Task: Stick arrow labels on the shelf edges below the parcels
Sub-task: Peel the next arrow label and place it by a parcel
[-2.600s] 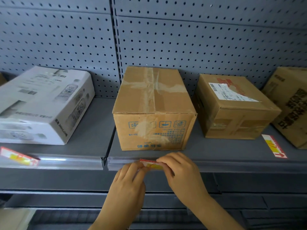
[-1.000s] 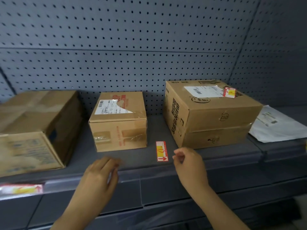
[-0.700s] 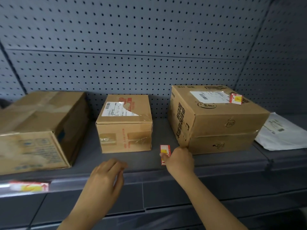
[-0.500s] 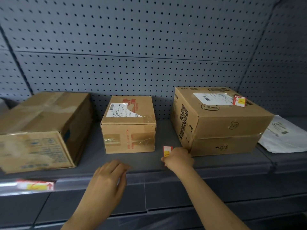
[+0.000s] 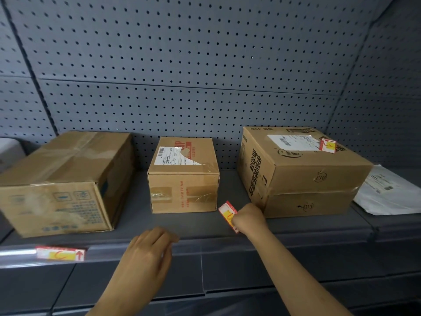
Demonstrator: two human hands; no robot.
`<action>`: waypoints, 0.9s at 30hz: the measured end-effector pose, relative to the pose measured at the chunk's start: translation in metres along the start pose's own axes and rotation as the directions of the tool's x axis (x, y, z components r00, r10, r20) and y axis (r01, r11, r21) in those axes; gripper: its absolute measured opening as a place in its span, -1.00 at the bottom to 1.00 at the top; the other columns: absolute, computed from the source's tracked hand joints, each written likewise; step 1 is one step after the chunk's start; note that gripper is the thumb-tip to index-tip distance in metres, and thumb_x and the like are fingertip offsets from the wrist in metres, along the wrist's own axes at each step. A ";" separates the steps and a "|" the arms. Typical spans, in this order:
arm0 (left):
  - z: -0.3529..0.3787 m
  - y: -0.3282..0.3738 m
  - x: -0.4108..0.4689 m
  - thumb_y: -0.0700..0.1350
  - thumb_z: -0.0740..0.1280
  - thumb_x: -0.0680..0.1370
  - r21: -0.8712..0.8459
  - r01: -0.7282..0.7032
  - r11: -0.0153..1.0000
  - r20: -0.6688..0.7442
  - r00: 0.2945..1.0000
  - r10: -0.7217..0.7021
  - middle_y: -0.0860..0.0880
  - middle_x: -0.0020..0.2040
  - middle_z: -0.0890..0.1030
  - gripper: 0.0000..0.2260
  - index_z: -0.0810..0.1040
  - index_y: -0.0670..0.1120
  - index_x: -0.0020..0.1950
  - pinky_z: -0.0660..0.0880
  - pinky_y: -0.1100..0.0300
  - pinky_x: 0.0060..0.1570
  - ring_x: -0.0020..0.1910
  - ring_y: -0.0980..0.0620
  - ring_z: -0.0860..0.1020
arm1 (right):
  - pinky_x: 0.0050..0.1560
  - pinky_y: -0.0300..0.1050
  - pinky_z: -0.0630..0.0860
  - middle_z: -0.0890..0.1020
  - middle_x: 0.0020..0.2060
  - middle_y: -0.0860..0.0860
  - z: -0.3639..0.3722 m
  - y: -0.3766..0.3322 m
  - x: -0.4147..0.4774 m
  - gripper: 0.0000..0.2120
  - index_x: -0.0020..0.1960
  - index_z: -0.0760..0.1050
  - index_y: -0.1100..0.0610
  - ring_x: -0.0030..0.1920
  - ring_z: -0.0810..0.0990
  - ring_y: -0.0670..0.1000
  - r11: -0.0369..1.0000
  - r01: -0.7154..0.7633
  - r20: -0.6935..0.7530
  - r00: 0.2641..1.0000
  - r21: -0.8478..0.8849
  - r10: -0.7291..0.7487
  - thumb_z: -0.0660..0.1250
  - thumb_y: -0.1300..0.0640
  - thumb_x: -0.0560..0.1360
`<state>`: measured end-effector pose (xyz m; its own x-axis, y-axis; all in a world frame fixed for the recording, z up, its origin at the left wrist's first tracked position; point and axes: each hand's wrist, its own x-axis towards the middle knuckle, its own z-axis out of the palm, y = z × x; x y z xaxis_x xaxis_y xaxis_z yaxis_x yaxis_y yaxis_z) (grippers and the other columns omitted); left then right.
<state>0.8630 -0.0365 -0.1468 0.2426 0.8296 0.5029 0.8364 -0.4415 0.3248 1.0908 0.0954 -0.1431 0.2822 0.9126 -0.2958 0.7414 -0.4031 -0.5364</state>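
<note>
My right hand [image 5: 249,218] pinches a red and yellow arrow label [image 5: 227,213], tilted and lifted off the grey shelf [image 5: 198,224], between the small middle parcel [image 5: 184,176] and the large right parcel [image 5: 300,172]. My left hand [image 5: 148,252] hovers at the shelf's front edge [image 5: 205,249], fingers loosely apart, holding nothing. One arrow label [image 5: 60,254] is stuck on the edge below the wide left parcel [image 5: 63,183]. Another arrow label [image 5: 328,145] lies on top of the right parcel.
A white flat mailer [image 5: 387,192] lies on the shelf at the far right. A grey pegboard wall [image 5: 205,76] backs the shelf. A white box's corner [image 5: 10,149] shows at the far left. Lower shelf fronts run beneath.
After pressing a label under the left parcel, my view shifted right. My right hand reached the loose label on the shelf, closed on it and lifted it; my left hand stayed near the edge.
</note>
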 end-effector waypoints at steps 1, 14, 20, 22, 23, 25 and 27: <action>0.001 -0.001 -0.001 -0.05 0.12 0.52 -0.002 0.000 1.000 0.004 1.000 0.000 0.12 -0.09 0.55 -0.78 0.57 0.04 -0.03 0.48 0.18 -0.19 -0.15 0.13 0.53 | -0.35 -0.18 0.46 0.60 -0.15 0.09 -0.001 0.000 -0.001 -0.92 -0.09 0.50 0.19 -0.16 0.58 0.08 1.000 0.019 -0.005 1.000 0.003 -0.019 0.32 0.22 0.42; 0.008 -0.012 -0.016 -0.06 0.13 0.49 -0.006 0.026 1.000 0.075 0.997 -0.025 0.10 -0.08 0.59 -0.74 0.59 0.02 0.01 0.48 0.20 -0.13 -0.15 0.12 0.55 | -0.22 -0.45 0.46 0.65 -0.12 -0.06 -0.015 0.006 -0.059 -0.82 0.03 0.57 0.04 -0.15 0.60 -0.19 0.724 0.594 -0.118 0.795 0.349 -0.595 0.29 0.26 0.52; 0.027 -0.017 -0.013 -0.26 0.38 0.39 0.026 0.118 0.993 0.114 0.986 -0.120 0.00 -0.11 0.58 -0.79 0.58 -0.05 -0.02 0.52 0.09 -0.19 -0.20 -0.02 0.56 | -0.17 -0.38 0.50 0.65 -0.16 -0.11 0.009 0.002 -0.073 -0.83 0.01 0.59 0.04 -0.15 0.59 -0.21 0.662 0.725 -0.052 0.681 0.193 -0.731 0.35 0.25 0.48; 0.030 -0.019 -0.014 -0.29 0.44 0.34 0.049 0.130 0.990 0.127 0.983 -0.135 0.01 -0.11 0.58 -0.74 0.59 -0.04 -0.03 0.53 0.10 -0.21 -0.20 -0.02 0.56 | -0.13 -0.31 0.54 0.65 -0.14 -0.13 0.016 0.003 -0.074 -0.81 0.04 0.56 0.01 -0.12 0.59 -0.21 0.630 0.766 -0.035 0.638 0.130 -0.769 0.35 0.23 0.48; 0.031 -0.018 -0.014 -0.29 0.47 0.32 0.056 0.127 0.990 0.128 0.983 -0.134 0.01 -0.11 0.58 -0.71 0.59 -0.04 -0.02 0.53 0.11 -0.22 -0.20 -0.01 0.56 | -0.12 -0.26 0.56 0.66 -0.13 -0.12 0.019 0.003 -0.074 -0.81 0.04 0.55 0.00 -0.12 0.59 -0.20 0.615 0.782 -0.035 0.620 0.102 -0.783 0.35 0.22 0.48; 0.031 -0.016 -0.013 -0.29 0.49 0.29 0.072 0.121 0.990 0.129 0.983 -0.129 0.02 -0.11 0.59 -0.68 0.59 -0.03 -0.02 0.53 0.11 -0.22 -0.20 -0.01 0.56 | -0.14 -0.16 0.58 0.66 -0.14 -0.12 0.023 0.003 -0.073 -0.83 0.02 0.54 -0.02 -0.12 0.60 -0.18 0.590 0.805 -0.047 0.593 0.063 -0.804 0.35 0.20 0.48; 0.033 -0.015 -0.013 -0.28 0.50 0.25 0.096 0.115 0.989 0.132 0.983 -0.127 0.03 -0.11 0.60 -0.63 0.57 -0.01 -0.01 0.53 0.10 -0.22 -0.19 -0.01 0.56 | -0.16 -0.12 0.58 0.66 -0.13 -0.13 0.026 0.003 -0.072 -0.84 0.01 0.54 -0.03 -0.12 0.60 -0.17 0.575 0.816 -0.061 0.577 0.050 -0.814 0.36 0.18 0.48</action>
<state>0.8639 -0.0293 -0.1846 0.1971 0.9169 0.3471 0.9022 -0.3082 0.3019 1.0564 0.0265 -0.1441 -0.4033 0.8594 0.3144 0.6267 0.5097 -0.5894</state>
